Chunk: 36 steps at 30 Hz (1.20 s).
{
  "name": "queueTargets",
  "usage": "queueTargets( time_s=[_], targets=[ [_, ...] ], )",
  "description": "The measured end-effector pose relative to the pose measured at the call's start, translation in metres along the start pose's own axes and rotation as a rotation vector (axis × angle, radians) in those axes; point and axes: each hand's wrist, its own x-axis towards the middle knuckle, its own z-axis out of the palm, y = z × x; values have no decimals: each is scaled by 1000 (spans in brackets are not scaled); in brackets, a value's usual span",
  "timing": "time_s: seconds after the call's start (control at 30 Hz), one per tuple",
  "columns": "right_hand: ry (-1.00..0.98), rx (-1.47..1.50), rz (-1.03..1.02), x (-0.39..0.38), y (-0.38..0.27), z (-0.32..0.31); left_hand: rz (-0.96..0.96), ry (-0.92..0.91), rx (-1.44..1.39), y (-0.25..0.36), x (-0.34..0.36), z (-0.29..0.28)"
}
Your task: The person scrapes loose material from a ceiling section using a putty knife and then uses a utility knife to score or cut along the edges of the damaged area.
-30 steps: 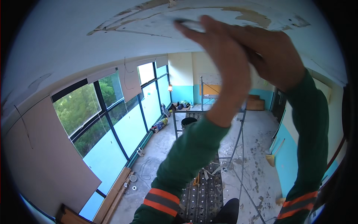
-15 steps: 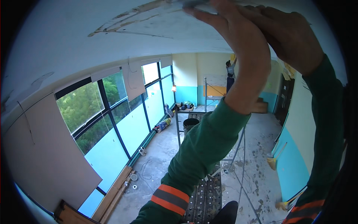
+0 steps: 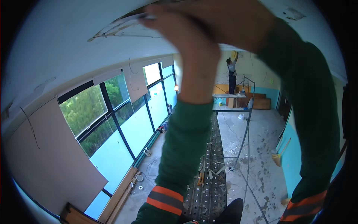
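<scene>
The big white ceiling (image 3: 74, 48) is being worked on from up high. Most of it is looking smooth and white. One long rough patch (image 3: 112, 31) is being seen near the hands, where the paint is peeling and brown is showing through. That patch is being judged as the part not yet finished, and another small rough spot (image 3: 292, 14) is being seen to the right, so some work is being left to do.

A metal platform with round bumps (image 3: 212, 171) is being stood on, far above the dusty floor (image 3: 257, 149). Bits of rubbish are lying on the platform.

Both arms in green sleeves with orange bands are being held up to the ceiling. The left hand (image 3: 194, 48) is being pressed up by the patch, and a thin flat pale tool (image 3: 143, 16) is being held in it, with its tip touching the rough patch. The right hand (image 3: 238, 22) is being laid over the left hand from behind. Whether its fingers are being spread wide or curled cannot be told, because they are being hidden.

Far away, another person (image 3: 232, 74) is being seen on a second platform, reaching up to a yellow wall.
</scene>
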Motion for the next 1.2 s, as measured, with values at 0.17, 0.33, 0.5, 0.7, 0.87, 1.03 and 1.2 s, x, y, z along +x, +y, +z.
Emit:
queueTargets(
  time_s=[0.17,0.33,0.5,0.7,0.87,1.03,1.2],
  targets=[
    [-147,155,117,25,-39,-10,-66,192,238,67,-14,-10],
    [-23,98,171,-21,-36,22,27,416,308,28,-46,9],
    [39,320,369,-73,-30,5,-69,461,198,-24,-63,34],
    [104,220,287,-75,-6,-3,45,433,315,-54,-45,54],
    [-4,176,337,-86,1,-17,-172,493,449,-28,-47,108],
    [12,-78,50,-8,-13,-1,-299,363,27,25,-20,46],
    [-43,55,261,-17,-40,13,-169,344,60,15,-38,12]
  ],
)
